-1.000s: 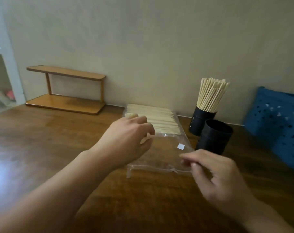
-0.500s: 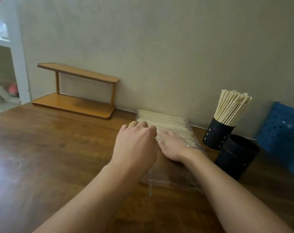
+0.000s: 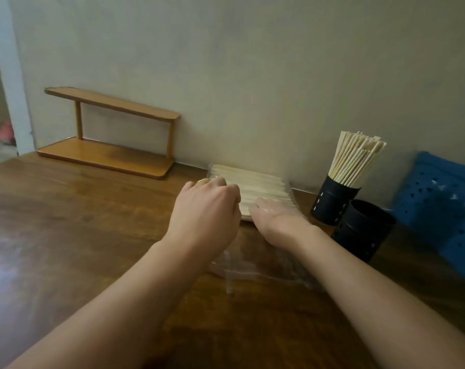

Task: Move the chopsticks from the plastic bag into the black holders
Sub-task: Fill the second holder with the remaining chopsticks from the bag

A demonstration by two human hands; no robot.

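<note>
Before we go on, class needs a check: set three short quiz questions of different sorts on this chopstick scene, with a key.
1. True or false: both black holders are full of chopsticks.
2. Which thing stands against the wall, left of the bag? A) a blue basket B) a wooden shelf C) a kettle
3. Fill in: the right hand reaches inside the plastic ____.

Key
1. False: the far holder is full, the near holder shows none.
2. B: the wooden shelf; the blue basket is at the far right.
3. bag: the right hand lies on the chopsticks in it, the left hand beside it.
</note>
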